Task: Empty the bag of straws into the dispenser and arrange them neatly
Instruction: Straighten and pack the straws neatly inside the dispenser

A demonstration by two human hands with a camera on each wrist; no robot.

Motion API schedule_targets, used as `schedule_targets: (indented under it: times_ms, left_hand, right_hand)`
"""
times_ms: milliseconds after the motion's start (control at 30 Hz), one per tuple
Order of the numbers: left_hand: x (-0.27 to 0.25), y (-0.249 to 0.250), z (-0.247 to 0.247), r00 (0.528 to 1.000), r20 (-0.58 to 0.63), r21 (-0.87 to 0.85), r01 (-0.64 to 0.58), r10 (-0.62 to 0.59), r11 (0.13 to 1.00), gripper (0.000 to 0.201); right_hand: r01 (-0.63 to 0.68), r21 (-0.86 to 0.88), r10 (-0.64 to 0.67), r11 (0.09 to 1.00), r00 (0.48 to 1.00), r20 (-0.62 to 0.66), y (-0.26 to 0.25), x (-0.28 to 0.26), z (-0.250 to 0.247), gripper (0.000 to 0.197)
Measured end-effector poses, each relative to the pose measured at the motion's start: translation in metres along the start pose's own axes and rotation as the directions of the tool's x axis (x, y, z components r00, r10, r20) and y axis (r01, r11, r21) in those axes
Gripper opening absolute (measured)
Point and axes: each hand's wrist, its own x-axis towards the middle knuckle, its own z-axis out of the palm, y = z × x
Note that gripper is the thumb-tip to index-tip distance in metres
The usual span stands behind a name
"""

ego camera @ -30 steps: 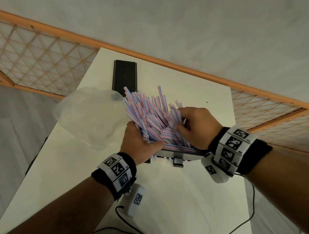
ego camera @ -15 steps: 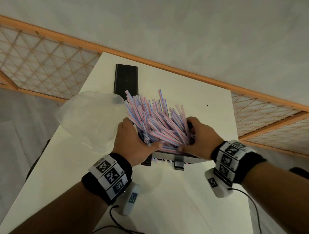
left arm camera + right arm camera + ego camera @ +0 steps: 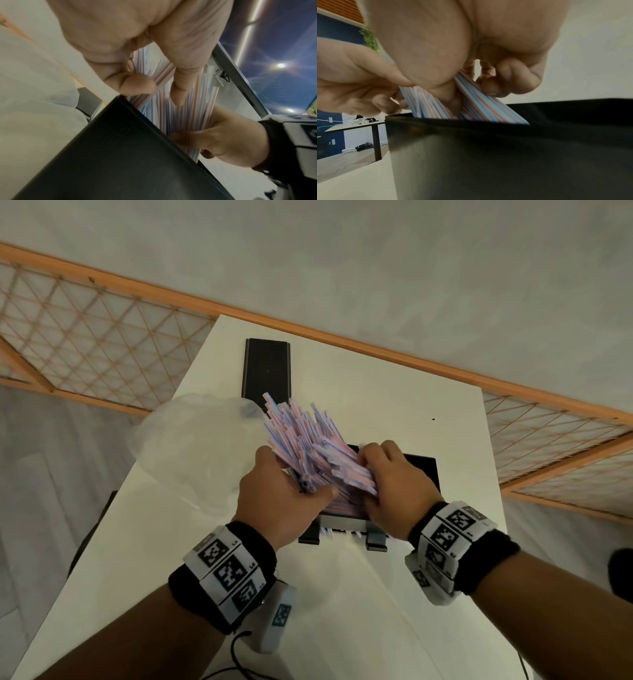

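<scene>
A thick bundle of red, white and blue striped straws [image 3: 305, 440] fans up and to the far left out of the black dispenser box [image 3: 423, 470] on the white table [image 3: 342, 611]. My left hand [image 3: 287, 491] grips the bundle's near left side, thumb across the straw ends. My right hand [image 3: 387, 484] holds the right side with its fingers curled over the straws. In the left wrist view the straws [image 3: 180, 108] pass between both hands above the box wall [image 3: 128, 155]. In the right wrist view the straws [image 3: 479, 106] slant into the box [image 3: 505, 155].
The empty clear plastic bag [image 3: 195, 450] lies crumpled at the table's left edge. A flat black lid [image 3: 267, 371] lies at the far end of the table. A wooden lattice railing [image 3: 85, 337] runs behind. Cables hang from my wrists.
Both hands have gathered the straws closer; the loose fan is now a tighter bundle tilted to the far left. My right hand has moved left, uncovering the box's right end.
</scene>
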Motion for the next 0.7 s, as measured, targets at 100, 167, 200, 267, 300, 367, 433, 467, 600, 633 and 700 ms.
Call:
schedule_targets:
  times_ms: [100,167,200,267,300,367,433,467,600,633,700]
  left_hand:
    - [-0.005,0.006,0.000,0.997,-0.076,-0.005,-0.013,0.012,1.000,0.055]
    - [-0.009,0.009,-0.001,0.987,-0.145,0.022,-0.063,0.065,0.998,0.054]
    - [-0.010,0.010,-0.002,0.980,-0.171,0.034,-0.097,0.101,0.995,0.055]
    - [-0.012,0.010,-0.005,0.963,-0.200,0.061,-0.173,0.182,0.983,0.054]
    - [-0.013,0.011,-0.005,0.953,-0.205,0.077,-0.212,0.224,0.974,0.052]
    - [-0.012,0.013,-0.006,0.929,-0.205,0.105,-0.293,0.309,0.950,0.045]
    - [-0.009,0.015,-0.007,0.899,-0.177,0.151,-0.376,0.400,0.914,0.034]
    - [-0.007,0.015,-0.007,0.889,-0.157,0.183,-0.403,0.431,0.897,0.029]
    - [-0.004,0.029,-0.017,0.845,-0.124,0.283,-0.472,0.519,0.835,0.023]
    - [-0.004,0.035,-0.021,0.835,-0.111,0.301,-0.488,0.539,0.819,0.023]
    - [-0.005,0.051,-0.030,0.810,-0.076,0.332,-0.529,0.581,0.781,0.023]
  right_hand:
    - [0.029,0.039,-0.029,0.999,1.000,0.000,-0.006,-0.002,0.004,0.054]
    - [0.019,0.176,-0.015,0.984,1.000,-0.025,-0.003,-0.007,0.004,0.063]
    - [0.005,0.225,0.006,0.974,0.999,-0.048,0.000,-0.009,0.003,0.064]
    - [-0.034,0.265,0.061,0.964,0.994,-0.094,0.004,-0.014,0.000,0.064]
    - [-0.061,0.280,0.094,0.958,0.990,-0.108,0.006,-0.017,-0.001,0.061]
    - [-0.078,0.311,0.120,0.947,0.986,-0.117,0.007,-0.020,0.000,0.051]
    - [-0.035,0.303,0.076,0.952,0.989,-0.127,0.007,-0.021,0.003,0.045]
    - [-0.016,0.297,0.056,0.955,0.990,-0.127,0.006,-0.022,0.003,0.044]
    - [0.046,0.307,0.008,0.951,0.985,-0.175,-0.001,-0.023,0.001,0.037]
    - [0.062,0.318,0.001,0.946,0.981,-0.194,-0.003,-0.022,-0.001,0.036]
    - [0.099,0.346,-0.018,0.933,0.973,-0.230,-0.009,-0.019,-0.003,0.032]
